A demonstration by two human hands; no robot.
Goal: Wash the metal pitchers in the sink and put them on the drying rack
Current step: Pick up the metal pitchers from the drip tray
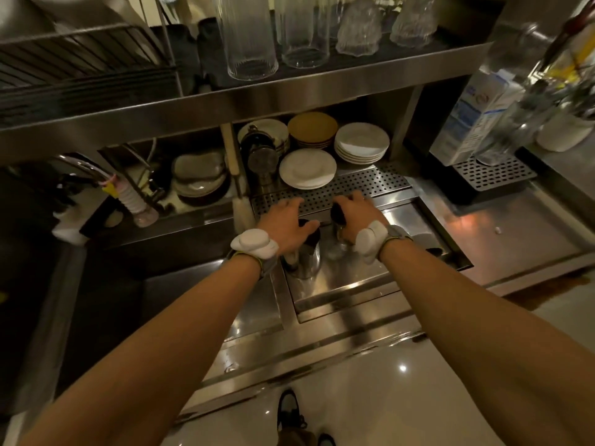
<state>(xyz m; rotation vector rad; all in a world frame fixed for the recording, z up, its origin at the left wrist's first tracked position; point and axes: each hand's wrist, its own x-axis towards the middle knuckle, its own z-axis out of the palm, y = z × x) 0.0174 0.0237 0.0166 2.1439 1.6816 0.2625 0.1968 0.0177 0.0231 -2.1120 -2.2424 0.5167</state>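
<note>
A shiny metal pitcher [304,259] stands in the small steel sink [347,284] at the middle of the counter. My left hand [285,225] lies over its rim and grips it from above. My right hand [352,212] is closed on a second pitcher [338,243], tilted, with its dark opening showing under my fingers. Both wrists carry white padded bands. A perforated drain grille [360,185] runs just behind the sink. A wire drying rack [80,62] sits on the upper shelf at the far left.
Stacks of plates [360,143] and a single white plate [307,169] stand behind the grille. Glasses [251,37] line the upper shelf. A milk carton [470,117] and a glass bottle stand at the right. A faucet with a ribbed hose [128,197] is at the left.
</note>
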